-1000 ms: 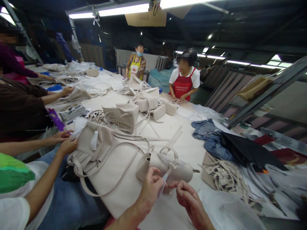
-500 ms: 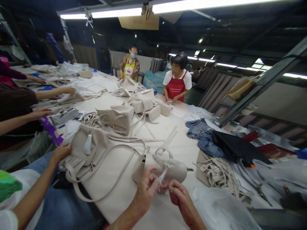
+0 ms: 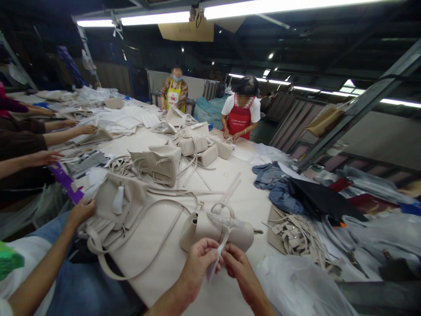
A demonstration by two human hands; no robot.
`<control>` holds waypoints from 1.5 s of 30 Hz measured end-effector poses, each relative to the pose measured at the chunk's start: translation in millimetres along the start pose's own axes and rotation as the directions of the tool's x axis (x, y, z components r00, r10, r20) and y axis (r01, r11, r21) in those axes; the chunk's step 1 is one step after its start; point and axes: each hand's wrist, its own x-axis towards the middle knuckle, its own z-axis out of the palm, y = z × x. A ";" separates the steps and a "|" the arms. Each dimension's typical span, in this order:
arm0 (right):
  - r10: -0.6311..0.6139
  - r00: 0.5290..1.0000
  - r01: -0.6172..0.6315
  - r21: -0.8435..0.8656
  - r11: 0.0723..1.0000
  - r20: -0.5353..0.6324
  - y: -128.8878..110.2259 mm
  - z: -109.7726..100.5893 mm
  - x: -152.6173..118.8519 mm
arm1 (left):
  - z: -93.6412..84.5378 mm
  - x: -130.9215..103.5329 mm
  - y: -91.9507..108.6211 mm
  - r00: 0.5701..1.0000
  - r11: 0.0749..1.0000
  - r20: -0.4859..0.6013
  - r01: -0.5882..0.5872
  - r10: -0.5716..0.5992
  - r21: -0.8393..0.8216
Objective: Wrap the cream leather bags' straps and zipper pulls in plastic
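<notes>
A beige handbag (image 3: 238,235) lies on its side in front of me, its handle loop upward. A narrow strap wrapped in clear plastic (image 3: 224,239) comes down over the bag's near side. My left hand (image 3: 201,260) pinches the plastic wrap around this strap between thumb and fingers. My right hand (image 3: 239,267) is closed at the same wrap from the other side, fingertips close to the left ones. A loose tail of the plastic hangs below the fingers. The fingers hide the exact spot they grip.
Another beige bag (image 3: 123,197) with long straps lies to the left, beside a neighbour's hand (image 3: 80,213). More bags (image 3: 164,162) are piled mid-table. On the right are a heap of straps (image 3: 296,235), blue cloth (image 3: 272,184) and clear plastic bags (image 3: 296,281). Co-workers stand around the table.
My right hand has moved left to the plastic wrap, where it was apart from it before. My left hand's fingers have closed up, and the wrap's tail now hangs downward.
</notes>
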 end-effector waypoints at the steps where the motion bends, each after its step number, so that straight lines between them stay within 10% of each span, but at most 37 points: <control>1: -0.001 1.000 0.001 0.007 1.000 -0.001 0.6 3.9 2.9 | 1.5 -2.0 -1.2 1.000 1.000 -0.011 0.010 -0.010 -0.008; 16: 0.225 0.974 -0.225 -0.013 0.974 0.008 -7.6 30.1 23.8 | 10.6 -12.2 -11.9 0.959 0.989 -0.267 0.065 -0.100 -0.136; 26: 0.147 0.987 -0.147 0.001 0.989 -0.072 -10.2 32.2 22.4 | 10.1 -9.3 -13.1 0.943 0.911 -0.172 0.212 -0.286 -0.354; 35: 0.215 0.976 -0.201 0.265 0.943 -0.024 -8.3 10.2 -18.3 | 10.8 -7.0 -23.8 0.971 0.959 -0.203 0.066 -0.125 -0.277; 45: 0.132 0.956 -0.073 0.223 0.972 -0.261 -16.7 12.7 -21.9 | 2.9 -3.5 -26.9 0.954 0.960 -0.131 -0.257 0.270 0.108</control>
